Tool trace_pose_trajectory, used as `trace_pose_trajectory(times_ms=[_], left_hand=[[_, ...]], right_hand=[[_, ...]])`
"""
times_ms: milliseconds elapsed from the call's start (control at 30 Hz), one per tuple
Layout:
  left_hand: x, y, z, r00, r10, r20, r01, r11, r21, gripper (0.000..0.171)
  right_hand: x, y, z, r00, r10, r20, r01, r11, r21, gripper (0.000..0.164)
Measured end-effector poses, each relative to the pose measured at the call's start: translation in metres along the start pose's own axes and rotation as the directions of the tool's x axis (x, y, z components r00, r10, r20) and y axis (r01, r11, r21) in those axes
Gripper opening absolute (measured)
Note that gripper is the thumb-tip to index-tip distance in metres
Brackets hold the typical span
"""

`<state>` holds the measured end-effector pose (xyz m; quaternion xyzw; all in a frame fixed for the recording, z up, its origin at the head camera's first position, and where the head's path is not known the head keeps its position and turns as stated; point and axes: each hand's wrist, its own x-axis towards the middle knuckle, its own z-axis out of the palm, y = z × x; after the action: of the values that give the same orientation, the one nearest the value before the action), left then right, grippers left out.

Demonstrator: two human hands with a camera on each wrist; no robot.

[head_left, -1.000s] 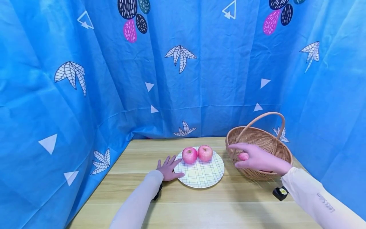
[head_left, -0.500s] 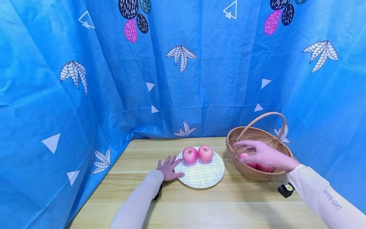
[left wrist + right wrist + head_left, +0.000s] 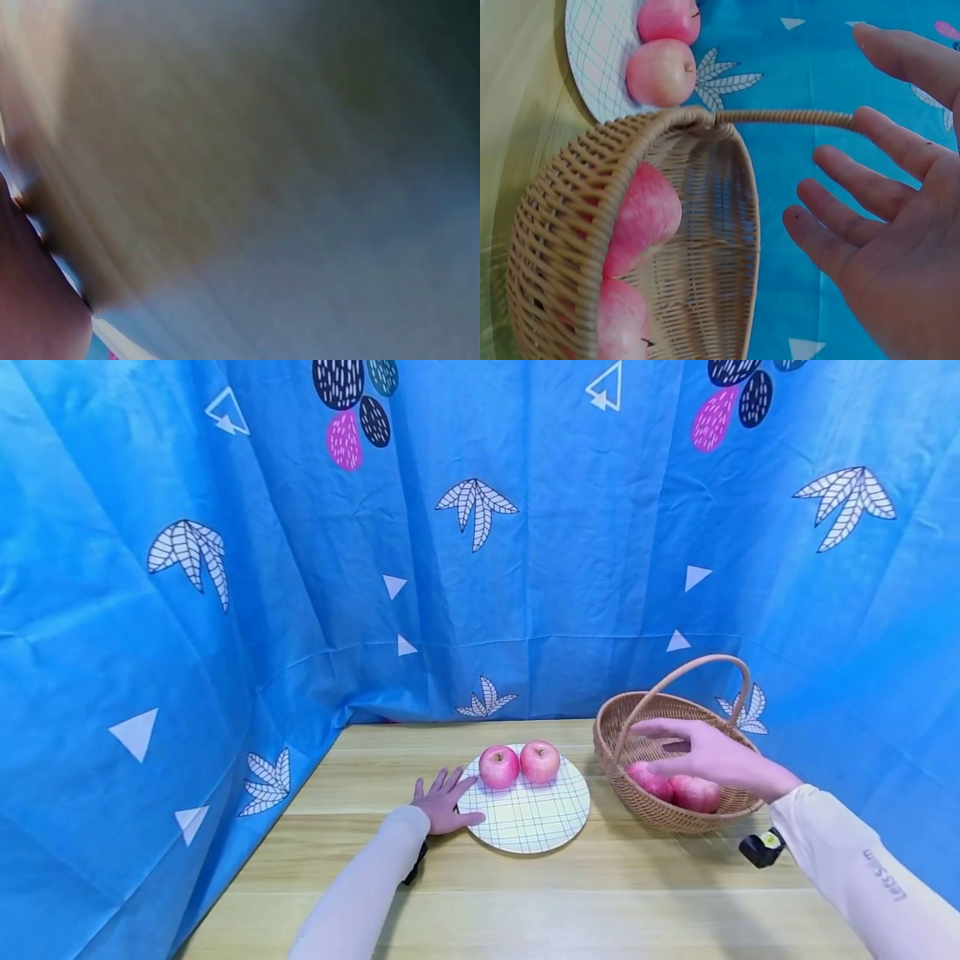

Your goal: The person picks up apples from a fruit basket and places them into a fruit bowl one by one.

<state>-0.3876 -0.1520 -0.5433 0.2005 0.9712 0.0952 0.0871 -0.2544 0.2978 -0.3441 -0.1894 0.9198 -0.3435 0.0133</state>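
Two pink-red apples sit side by side at the back of a round checked plate point(image 3: 532, 827): a left apple point(image 3: 498, 767) and a right apple point(image 3: 539, 762). My left hand point(image 3: 442, 806) lies with spread fingers at the plate's left rim. Above the wicker basket point(image 3: 667, 818), my right hand point(image 3: 712, 756) hovers with loosely extended fingers and nothing in its grasp. Inside the basket, below that hand, are two more apples, one toward the left point(image 3: 646, 217) and one toward the right point(image 3: 622, 319). The left wrist view is mostly blurred.
The basket's arched handle point(image 3: 682, 672) rises beside my right hand. A light wooden table point(image 3: 525, 910) carries everything. Blue patterned curtain point(image 3: 480, 593) hangs behind it and along both sides.
My right hand has drawn back to the right over the basket, its fingers opening away from the apple. Both basket apples now show more fully. The left hand stays put.
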Motion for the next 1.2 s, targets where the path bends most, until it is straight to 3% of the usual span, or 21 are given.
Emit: trace_pose_trajectory(times_ms=[1200], left_hand=[[-0.001,0.0,-0.001,1.0,-0.001,-0.004,0.001,1.0,-0.005,0.099]], right_hand=[[0.008,0.056,-0.01,1.0,0.018,-0.007,-0.017,0.997,0.076,0.061]])
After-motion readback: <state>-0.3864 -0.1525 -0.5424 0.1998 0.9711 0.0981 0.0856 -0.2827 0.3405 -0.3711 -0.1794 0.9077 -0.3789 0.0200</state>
